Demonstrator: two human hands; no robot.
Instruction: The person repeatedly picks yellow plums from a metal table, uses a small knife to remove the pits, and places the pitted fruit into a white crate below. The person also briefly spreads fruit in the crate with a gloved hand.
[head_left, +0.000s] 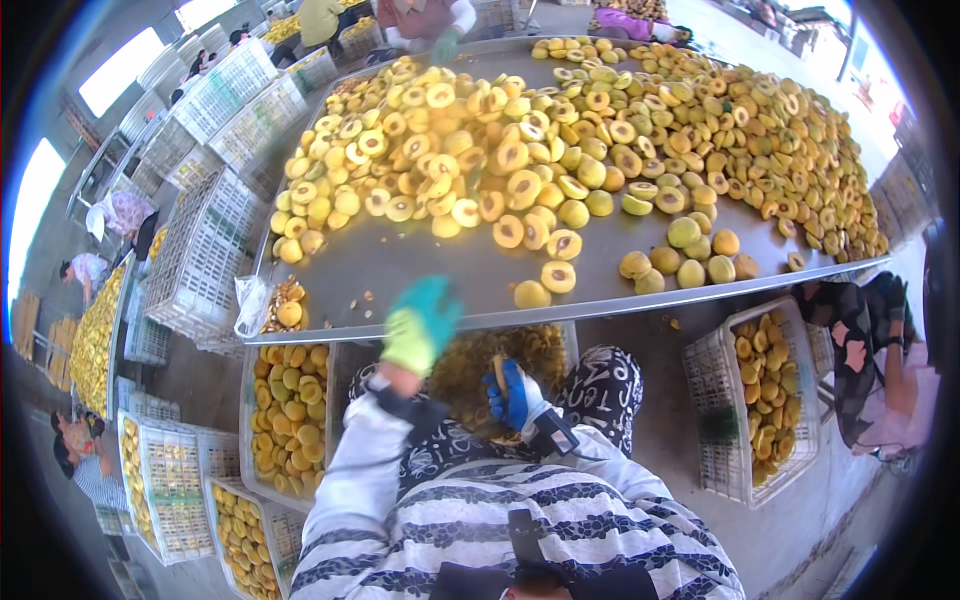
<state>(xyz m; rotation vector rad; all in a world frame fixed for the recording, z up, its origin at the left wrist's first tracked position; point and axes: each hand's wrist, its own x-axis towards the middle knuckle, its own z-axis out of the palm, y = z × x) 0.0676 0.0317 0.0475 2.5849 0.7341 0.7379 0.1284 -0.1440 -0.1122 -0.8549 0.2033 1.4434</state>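
Note:
My left hand (422, 319), in a green and yellow glove, is blurred above the near edge of a metal table (420, 274). Whether its fingers hold anything cannot be made out. Lower and to the right, my right hand (517, 397) wears a blue and white glove and grips a tan handle (500, 369), probably of a small hand tool; its working end is unclear. Beneath both hands, between my knees, sits a crate of yellow fruit pieces (540, 349). Halved, apricot-like stone fruit (510, 231) is heaped across the table, many halves with brown centres facing up.
A crate of fruit halves (289, 420) stands left of my legs, another crate (769, 397) to the right. Pits and a plastic bag (253, 304) lie at the table's left corner. Stacked crates (206, 255) rise beyond it. A co-worker's gloved hand (447, 46) is across the table; another person (885, 367) sits right.

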